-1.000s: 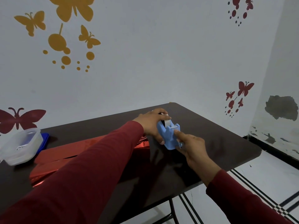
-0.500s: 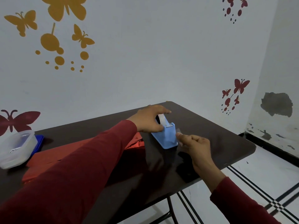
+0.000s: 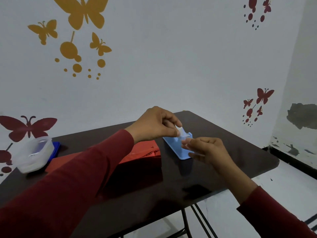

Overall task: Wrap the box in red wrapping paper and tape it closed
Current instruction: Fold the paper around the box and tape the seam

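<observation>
1. The blue tape dispenser stands on the dark counter and serves as the landmark. Both hands meet just above its top, which fits a strip of tape being drawn off or torn.
2. The left hand hovers over the dispenser's far upper edge with thumb and forefinger pressed together on a small pale piece, most likely the tape end. The other fingers are curled in.
3. The right hand sits at the dispenser's near right side, its fingers curled and pinched together at what looks like the other end of the same clear strip. The tape is too thin and transparent to trace with certainty.
4. The red wrapping paper lies flat on the counter just left of the dispenser, within easy reach for taping. The left sleeve covers much of it.
5. No box can be made out as a separate shape. It may be under the red paper or behind the sleeve, and I cannot tell which.
6. Well to the left of the dispenser a clear plastic container sits near the counter's far edge, with something blue behind it, mostly hidden.
7. The roll inside the dispenser is blocked by the hands.
</observation>
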Demonstrator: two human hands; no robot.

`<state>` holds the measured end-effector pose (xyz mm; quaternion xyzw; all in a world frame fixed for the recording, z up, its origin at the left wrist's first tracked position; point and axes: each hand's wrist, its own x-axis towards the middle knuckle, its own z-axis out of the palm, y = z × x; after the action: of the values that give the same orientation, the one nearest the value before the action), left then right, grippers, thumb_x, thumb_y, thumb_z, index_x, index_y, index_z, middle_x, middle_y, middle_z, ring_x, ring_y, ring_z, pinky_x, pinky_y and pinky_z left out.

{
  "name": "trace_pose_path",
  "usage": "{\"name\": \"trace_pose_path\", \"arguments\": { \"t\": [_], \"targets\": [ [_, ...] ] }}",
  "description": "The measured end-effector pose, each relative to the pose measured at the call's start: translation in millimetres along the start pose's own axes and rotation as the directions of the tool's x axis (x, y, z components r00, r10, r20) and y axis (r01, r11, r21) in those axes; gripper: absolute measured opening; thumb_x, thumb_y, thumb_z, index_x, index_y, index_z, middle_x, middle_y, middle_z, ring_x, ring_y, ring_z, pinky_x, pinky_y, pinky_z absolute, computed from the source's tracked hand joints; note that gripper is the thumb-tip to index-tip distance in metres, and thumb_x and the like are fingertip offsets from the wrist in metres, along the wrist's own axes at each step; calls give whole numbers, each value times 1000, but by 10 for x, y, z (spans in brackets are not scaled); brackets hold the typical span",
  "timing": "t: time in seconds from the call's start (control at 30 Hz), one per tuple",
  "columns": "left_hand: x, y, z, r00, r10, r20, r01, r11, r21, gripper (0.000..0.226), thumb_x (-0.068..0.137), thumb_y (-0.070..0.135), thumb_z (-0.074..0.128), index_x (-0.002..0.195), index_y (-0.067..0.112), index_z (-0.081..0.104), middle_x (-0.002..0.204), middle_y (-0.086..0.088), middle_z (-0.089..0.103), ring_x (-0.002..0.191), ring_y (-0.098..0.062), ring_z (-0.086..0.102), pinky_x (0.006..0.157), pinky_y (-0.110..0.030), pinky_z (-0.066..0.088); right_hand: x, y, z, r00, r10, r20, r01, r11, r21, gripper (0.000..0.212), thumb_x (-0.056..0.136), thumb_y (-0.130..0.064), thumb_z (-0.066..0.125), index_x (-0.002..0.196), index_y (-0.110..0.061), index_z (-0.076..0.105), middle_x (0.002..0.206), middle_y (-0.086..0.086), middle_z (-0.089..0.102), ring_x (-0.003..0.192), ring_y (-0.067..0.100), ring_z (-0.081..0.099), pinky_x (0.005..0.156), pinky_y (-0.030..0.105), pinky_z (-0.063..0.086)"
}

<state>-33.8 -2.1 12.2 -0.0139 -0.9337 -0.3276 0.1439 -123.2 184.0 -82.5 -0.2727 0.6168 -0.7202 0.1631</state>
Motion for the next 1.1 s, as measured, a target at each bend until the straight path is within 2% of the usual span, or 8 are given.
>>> {"name": "trace_pose_path", "arguments": {
  "t": [0.17,0.3,0.43,0.57,0.77,0.87,1.0,1.1],
  "targets": [
    [-364,94,-372,981,-21,-191,34,997,63,16,82,11,83,95,20,80,75,5,78,79,-5,75,84,-21,57,97,-120,128,986,114,125,-113,993,-22,28,87,-21,78,102,2,80,101,15,80,106,23,76,90,37,59],
    [-640,110,-718,966,-44,-255,71,993,94,17,81,14,84,96,19,79,76,6,79,81,-5,75,90,-25,58,223,-350,409,983,-16,181,35,994,-102,36,81,-34,83,106,-8,79,106,5,80,108,16,74,100,41,56],
    [-859,52,-981,947,-60,-315,109,984,140,17,82,14,83,97,21,79,76,4,78,81,-8,75,88,-24,56,321,-638,903,922,-173,347,185,983,0,40,90,-17,77,129,-21,65,121,-1,76,111,13,73,88,25,57],
    [-1053,-79,-1160,915,-120,-386,172,980,101,16,81,17,84,95,23,80,74,2,78,75,-8,74,76,-15,50,405,-721,1265,864,-222,452,276,959,-58,45,92,-9,76,134,-19,62,104,9,79,100,23,76,89,32,60],
    [-1329,-448,-1122,865,-246,-438,285,958,24,20,83,20,84,102,23,80,81,3,79,85,-7,75,88,-20,55,483,-646,1511,887,-93,452,228,941,-252,44,89,-5,79,126,-23,64,91,4,81,90,18,77,90,34,58],
    [-1392,-734,-973,834,-212,-510,357,911,205,36,82,34,84,117,25,77,101,11,79,90,3,72,96,-24,55,547,-624,1522,914,3,407,133,942,-307,44,87,-4,79,126,-19,64,91,3,81,87,16,77,84,32,58],
    [-1458,-1010,-653,938,-203,-282,302,876,376,54,84,59,73,130,33,70,125,14,72,112,-1,63,104,-36,51,638,-514,1500,911,164,378,-87,973,-212,42,88,-6,79,125,-18,63,90,5,77,75,15,71,77,33,60],
    [-1415,-1110,-434,972,-197,-128,234,768,596,66,86,72,61,140,35,60,141,16,58,128,-12,44,104,-41,39,698,-377,1580,889,277,365,-257,961,-103,42,89,-4,77,127,-13,60,81,3,73,70,11,64,69,29,56]
  ]
}}
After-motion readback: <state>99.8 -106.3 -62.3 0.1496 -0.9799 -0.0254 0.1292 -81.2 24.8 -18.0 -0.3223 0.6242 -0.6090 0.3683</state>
